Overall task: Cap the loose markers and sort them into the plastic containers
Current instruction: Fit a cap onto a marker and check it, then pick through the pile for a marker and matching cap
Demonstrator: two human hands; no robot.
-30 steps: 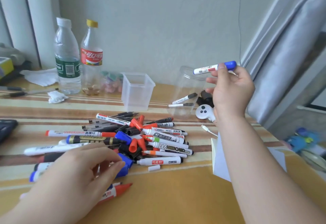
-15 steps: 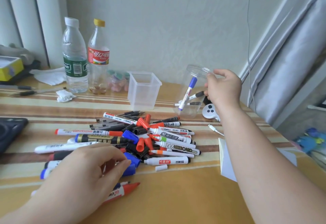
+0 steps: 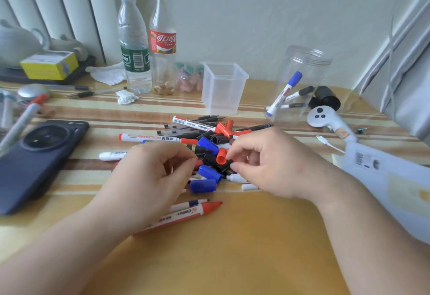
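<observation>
The marker pile [image 3: 195, 129] lies at the centre of the frame on the striped table [image 3: 232, 253]: capped and uncapped markers mixed with loose red, blue and black caps.

A loose red cap [image 3: 220, 157] sits on top of the pile. The right hand [image 3: 267, 166] is over the right part of the pile with its fingers curled. Its index fingertip is at the red cap and its thumb is just below. It cannot be determined whether the cap is pinched.

The left hand [image 3: 153, 178] covers the left part of the pile. Its fingers are curled and the thumb meets the index tip; whether it holds anything cannot be determined.

Two loose blue caps [image 3: 203, 186] lie between the hands. A red-capped marker [image 3: 186, 213] lies at the lower edge of the pile, partly under the left wrist.

The square container [image 3: 223, 90] stands upright above the pile. The round clear container [image 3: 307, 66], at the upper right, holds a blue-capped marker [image 3: 285, 92] leaning inside it with two black-capped markers.

A white controller [image 3: 325, 118] lies right of the round container. Two bottles [image 3: 133, 45] stand at the upper centre-left. A dark phone [image 3: 35, 155] lies at the left.
</observation>
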